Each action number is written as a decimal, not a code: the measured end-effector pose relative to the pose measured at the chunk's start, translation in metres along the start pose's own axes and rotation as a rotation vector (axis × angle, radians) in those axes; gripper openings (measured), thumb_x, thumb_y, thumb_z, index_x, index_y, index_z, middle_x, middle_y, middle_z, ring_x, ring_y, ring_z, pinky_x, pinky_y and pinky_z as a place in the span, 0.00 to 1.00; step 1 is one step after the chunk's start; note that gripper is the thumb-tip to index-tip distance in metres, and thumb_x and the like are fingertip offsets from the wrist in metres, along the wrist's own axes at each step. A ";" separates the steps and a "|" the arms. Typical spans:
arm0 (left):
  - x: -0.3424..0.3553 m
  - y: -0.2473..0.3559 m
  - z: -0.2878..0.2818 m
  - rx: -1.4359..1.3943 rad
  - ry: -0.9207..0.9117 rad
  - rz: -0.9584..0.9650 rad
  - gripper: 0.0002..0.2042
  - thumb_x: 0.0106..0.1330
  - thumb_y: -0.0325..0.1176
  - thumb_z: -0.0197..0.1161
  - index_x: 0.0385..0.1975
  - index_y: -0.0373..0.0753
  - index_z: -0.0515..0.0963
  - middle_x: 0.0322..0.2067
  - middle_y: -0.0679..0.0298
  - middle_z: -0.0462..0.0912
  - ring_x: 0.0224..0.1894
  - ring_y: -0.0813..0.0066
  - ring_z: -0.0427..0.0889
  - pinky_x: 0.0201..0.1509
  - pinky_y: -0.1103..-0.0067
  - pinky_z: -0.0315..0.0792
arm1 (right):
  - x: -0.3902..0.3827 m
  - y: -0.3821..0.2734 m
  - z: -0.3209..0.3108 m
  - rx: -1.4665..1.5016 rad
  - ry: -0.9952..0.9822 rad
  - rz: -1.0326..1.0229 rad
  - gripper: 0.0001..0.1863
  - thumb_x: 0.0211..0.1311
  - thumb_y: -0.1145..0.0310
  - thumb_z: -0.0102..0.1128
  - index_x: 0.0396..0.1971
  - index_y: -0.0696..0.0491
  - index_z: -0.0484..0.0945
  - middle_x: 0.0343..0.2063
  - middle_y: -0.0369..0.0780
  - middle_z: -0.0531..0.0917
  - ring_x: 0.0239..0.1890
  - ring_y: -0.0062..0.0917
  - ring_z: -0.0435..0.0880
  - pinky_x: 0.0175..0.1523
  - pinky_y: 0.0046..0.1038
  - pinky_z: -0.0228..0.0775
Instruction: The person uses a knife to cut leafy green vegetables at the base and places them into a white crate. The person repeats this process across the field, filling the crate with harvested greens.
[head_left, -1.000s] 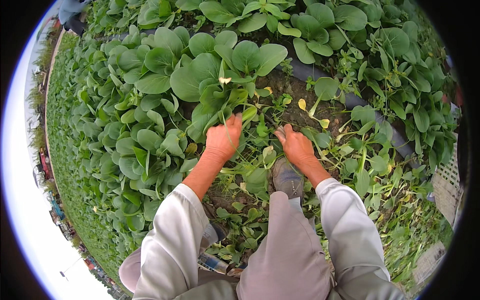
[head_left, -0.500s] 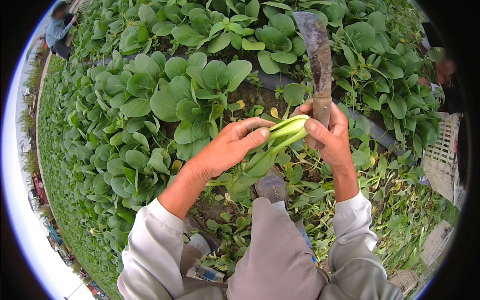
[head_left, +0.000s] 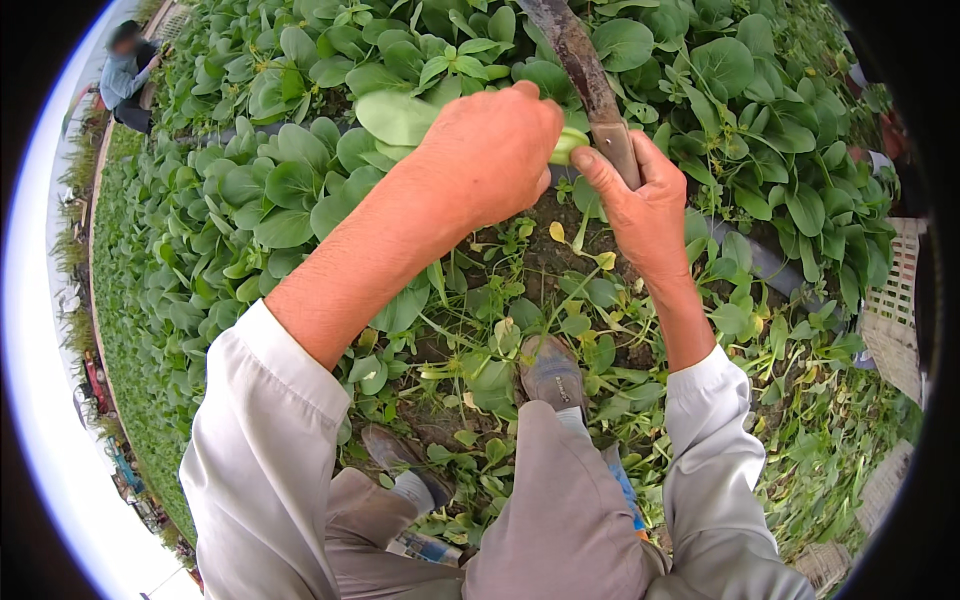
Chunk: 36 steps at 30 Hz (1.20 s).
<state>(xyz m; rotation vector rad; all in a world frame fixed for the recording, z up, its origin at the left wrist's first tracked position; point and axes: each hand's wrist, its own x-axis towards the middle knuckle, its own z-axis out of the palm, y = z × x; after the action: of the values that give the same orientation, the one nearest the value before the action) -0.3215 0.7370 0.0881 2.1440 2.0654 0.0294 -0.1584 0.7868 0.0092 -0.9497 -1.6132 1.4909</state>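
My left hand [head_left: 490, 150], seen from its back, is closed round the stalks of a bok choy [head_left: 570, 145]. Pale stem ends show on the right of the fist, and broad leaves stick out on its left. In my right hand [head_left: 638, 205] is the wooden handle of a broad knife [head_left: 580, 65], its dark, stained blade pointing up and away. The right thumb lies against the bok choy's stem end. Both hands are held above the plants, close together; the left fingertips are hidden behind the fist.
Growing bok choy [head_left: 290, 185] fills the far and left ground. A dark pipe [head_left: 765, 268] crosses among the plants. Cut leaves litter the soil around my shoes [head_left: 552, 375]. Pale plastic crates [head_left: 893, 310] stand at the right. Another person [head_left: 125, 80] crouches far left.
Both hands have moved up and away from me with the bok choy and knife. My left hand has turned over, back upward, and its leaves now point left instead of down. The blade leans further left.
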 end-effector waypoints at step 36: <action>-0.136 -0.067 0.159 -0.189 0.051 -0.636 0.18 0.53 0.32 0.67 0.43 0.43 0.69 0.45 0.60 0.76 0.38 0.51 0.82 0.42 0.60 0.76 | -0.063 0.146 0.103 -0.527 -0.498 0.369 0.23 0.67 0.53 0.52 0.39 0.62 0.75 0.35 0.58 0.80 0.39 0.55 0.79 0.43 0.48 0.70</action>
<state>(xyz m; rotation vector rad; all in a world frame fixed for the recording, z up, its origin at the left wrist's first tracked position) -0.3733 0.5870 -0.0642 1.3203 2.5533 0.1909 -0.2153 0.6921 -0.1445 -1.2849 -2.3695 1.6710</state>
